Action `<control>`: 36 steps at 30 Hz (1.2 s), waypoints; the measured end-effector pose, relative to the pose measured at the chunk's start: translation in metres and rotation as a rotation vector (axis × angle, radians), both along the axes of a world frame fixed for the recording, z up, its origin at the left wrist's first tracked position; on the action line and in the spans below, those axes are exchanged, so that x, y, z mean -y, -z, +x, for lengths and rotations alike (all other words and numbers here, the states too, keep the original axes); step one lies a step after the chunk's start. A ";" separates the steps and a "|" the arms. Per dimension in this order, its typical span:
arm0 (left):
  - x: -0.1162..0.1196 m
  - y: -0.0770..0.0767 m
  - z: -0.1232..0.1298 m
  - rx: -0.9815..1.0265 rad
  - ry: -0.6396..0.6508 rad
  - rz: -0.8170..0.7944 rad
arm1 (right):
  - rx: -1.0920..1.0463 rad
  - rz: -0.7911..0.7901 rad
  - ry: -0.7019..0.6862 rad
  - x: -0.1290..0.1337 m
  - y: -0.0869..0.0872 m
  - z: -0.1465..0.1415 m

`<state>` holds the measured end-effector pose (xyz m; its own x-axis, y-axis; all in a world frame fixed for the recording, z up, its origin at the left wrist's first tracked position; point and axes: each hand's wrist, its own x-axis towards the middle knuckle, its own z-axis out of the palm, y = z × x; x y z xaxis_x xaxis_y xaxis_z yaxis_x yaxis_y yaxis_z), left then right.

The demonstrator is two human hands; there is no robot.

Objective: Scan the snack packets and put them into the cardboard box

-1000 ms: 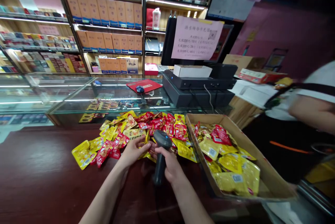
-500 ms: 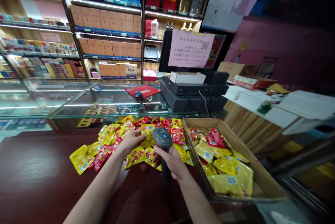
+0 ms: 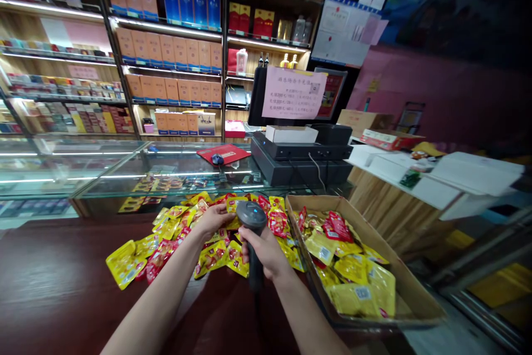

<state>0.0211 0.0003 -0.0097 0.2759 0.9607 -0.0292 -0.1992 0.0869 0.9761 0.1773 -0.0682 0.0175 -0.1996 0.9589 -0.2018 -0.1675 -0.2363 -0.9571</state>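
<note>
My right hand (image 3: pixel 262 247) is wrapped round the handle of a dark grey barcode scanner (image 3: pixel 251 216), whose head shows a small blue light. Just left of it, my left hand (image 3: pixel 214 220) pinches a yellow snack packet (image 3: pixel 233 206), which the scanner head partly covers. Beneath and around both hands lies a loose heap of red and yellow snack packets (image 3: pixel 166 227) on the dark red table (image 3: pixel 54 266). To the right, a cardboard box (image 3: pixel 409 288) holds more packets, mostly yellow, with a red one (image 3: pixel 337 226) on top.
Behind the heap stands a glass counter (image 3: pixel 166 162) with a red mat (image 3: pixel 230 153) and a mouse. A monitor (image 3: pixel 291 92) with a paper sign rises over a black cash drawer (image 3: pixel 299 164). Shelves of boxed goods line the back; white containers stand at the right.
The camera view has tilted up slightly, so the scene sits lower. Both hands keep their holds, with the scanner head now overlapping more of the pinched packet.
</note>
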 end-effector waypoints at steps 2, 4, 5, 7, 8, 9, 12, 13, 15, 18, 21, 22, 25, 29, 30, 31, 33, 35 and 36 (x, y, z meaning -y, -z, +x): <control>0.000 0.001 0.000 -0.013 -0.001 -0.001 | 0.001 -0.002 0.006 0.000 0.000 0.000; -0.001 0.003 0.000 -0.025 -0.002 -0.006 | -0.004 -0.005 0.011 0.000 0.000 0.000; -0.002 0.004 0.000 -0.035 -0.007 -0.008 | -0.005 -0.005 0.011 0.000 0.000 0.000; -0.005 0.007 0.001 -0.065 -0.032 -0.007 | 0.000 -0.004 0.006 0.000 -0.001 -0.001; -0.006 0.008 0.001 -0.087 -0.054 -0.003 | 0.003 -0.003 0.005 0.001 -0.001 -0.001; -0.006 0.008 0.001 -0.110 -0.076 0.001 | 0.004 -0.002 0.005 0.001 -0.001 -0.001; -0.003 0.005 0.002 -0.127 -0.060 0.009 | -0.024 0.021 0.019 0.002 -0.002 0.001; -0.001 0.002 0.002 -0.117 -0.035 0.007 | -0.036 0.051 0.048 0.002 -0.003 0.003; 0.006 -0.004 0.006 -0.097 0.012 -0.018 | -0.046 0.142 0.145 0.003 -0.002 0.009; 0.019 -0.016 0.017 -0.061 0.061 -0.126 | -0.036 0.196 0.254 0.005 0.000 0.023; 0.027 -0.030 0.034 0.093 0.219 -0.279 | -0.105 0.070 0.258 0.006 0.004 0.043; 0.028 -0.035 0.041 0.148 0.291 -0.328 | -0.131 0.029 0.263 0.005 0.004 0.051; 0.018 -0.048 0.064 0.253 0.466 -0.418 | -0.181 -0.043 0.305 0.001 0.000 0.079; -0.014 -0.067 0.114 0.292 0.607 -0.445 | -0.272 -0.030 0.311 -0.013 -0.022 0.128; -0.023 -0.073 0.130 0.287 0.634 -0.449 | -0.279 -0.009 0.317 -0.017 -0.030 0.142; -0.032 -0.080 0.146 0.278 0.654 -0.451 | -0.272 0.012 0.335 -0.022 -0.038 0.155; -0.047 -0.092 0.180 0.255 0.676 -0.443 | -0.256 0.021 0.386 -0.030 -0.055 0.181; -0.059 -0.099 0.213 0.204 0.664 -0.428 | -0.252 -0.003 0.416 -0.035 -0.069 0.204; -0.064 -0.101 0.227 0.150 0.629 -0.423 | -0.248 -0.010 0.454 -0.037 -0.075 0.214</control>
<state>0.2476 0.0645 0.0912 0.7965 0.5372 -0.2777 -0.1164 0.5868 0.8013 0.3911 -0.0309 0.0924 0.1928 0.9582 -0.2111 -0.4771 -0.0964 -0.8735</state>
